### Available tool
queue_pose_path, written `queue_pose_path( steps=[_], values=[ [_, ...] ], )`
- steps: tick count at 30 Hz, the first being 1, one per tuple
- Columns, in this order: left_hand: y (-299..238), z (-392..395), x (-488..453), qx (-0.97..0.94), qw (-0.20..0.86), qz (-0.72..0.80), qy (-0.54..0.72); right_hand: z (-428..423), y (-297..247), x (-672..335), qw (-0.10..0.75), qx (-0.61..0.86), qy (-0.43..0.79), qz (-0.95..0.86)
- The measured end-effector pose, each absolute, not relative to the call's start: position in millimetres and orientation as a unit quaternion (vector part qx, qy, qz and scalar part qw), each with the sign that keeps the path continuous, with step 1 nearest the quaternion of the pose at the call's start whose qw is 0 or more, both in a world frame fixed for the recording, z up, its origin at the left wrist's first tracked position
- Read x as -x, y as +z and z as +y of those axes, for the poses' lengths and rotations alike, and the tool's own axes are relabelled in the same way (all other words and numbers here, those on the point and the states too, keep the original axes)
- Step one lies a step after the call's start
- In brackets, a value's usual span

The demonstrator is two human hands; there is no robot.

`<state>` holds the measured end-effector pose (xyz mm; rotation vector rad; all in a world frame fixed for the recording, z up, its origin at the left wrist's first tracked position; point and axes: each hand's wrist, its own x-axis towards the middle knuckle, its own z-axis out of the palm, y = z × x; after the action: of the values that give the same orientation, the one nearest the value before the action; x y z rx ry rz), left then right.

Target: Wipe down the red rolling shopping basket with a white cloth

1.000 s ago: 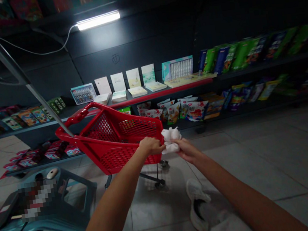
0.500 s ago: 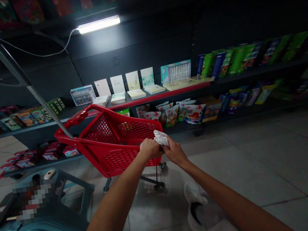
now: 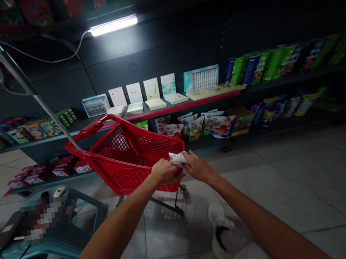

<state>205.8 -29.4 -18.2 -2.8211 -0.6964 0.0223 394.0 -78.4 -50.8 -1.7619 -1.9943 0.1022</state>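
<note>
A crumpled white cloth [image 3: 177, 158] is pinched between my two hands, in front of the near corner of a red plastic shopping cart [image 3: 128, 174]. My left hand [image 3: 166, 171] closes on the cloth from the left, fingers curled. From the other side my right hand [image 3: 197, 166] grips it, thumb and fingers together. Both hands overlap the cart's front end in the view; whether they touch it I cannot tell. The cart's basket has lattice walls, and a metal pole with a grey loop handle [image 3: 12, 75] rises by its push bar.
Behind the cart runs a dark shelf [image 3: 232, 94] with notebooks, boxed sets and snack bags. A blue-green plastic stool [image 3: 83, 204] carrying several items stands at lower left, with a cable beside it. A lit tube lamp [image 3: 115, 25] hangs above. My white shoe [image 3: 217, 217] is on the tiled floor.
The cloth has been drawn out flatter between my hands, which sit slightly farther apart. The view has shifted a little, so the shelf goods appear farther right.
</note>
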Motion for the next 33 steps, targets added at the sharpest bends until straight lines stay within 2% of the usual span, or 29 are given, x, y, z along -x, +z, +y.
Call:
queue_pose_path(
  steps=[5, 7, 14, 25, 29, 33],
  values=[
    [-15, -37, -185, 0.967, 0.109, -0.229, -0.004, -66, -45, -414, 0.392, 0.661, -0.019, -0.64],
    [-14, -39, -179, 0.968, 0.105, -0.226, 0.0, -63, -43, -419, 0.409, 0.64, -0.042, -0.65],
    [-5, -48, -158, 0.978, 0.112, -0.167, 0.062, -56, -46, -408, 0.259, 0.565, 0.023, -0.783],
    [-10, -61, -112, 0.989, 0.114, -0.088, 0.015, -90, -15, -352, 0.143, 0.623, -0.001, -0.769],
    [-11, -64, -108, 0.984, 0.119, -0.131, 0.006, -101, -4, -323, 0.014, 0.631, 0.028, -0.775],
    [-10, -64, -110, 0.978, 0.112, -0.175, 0.001, -99, -1, -298, -0.026, 0.604, 0.072, -0.793]
  ],
)
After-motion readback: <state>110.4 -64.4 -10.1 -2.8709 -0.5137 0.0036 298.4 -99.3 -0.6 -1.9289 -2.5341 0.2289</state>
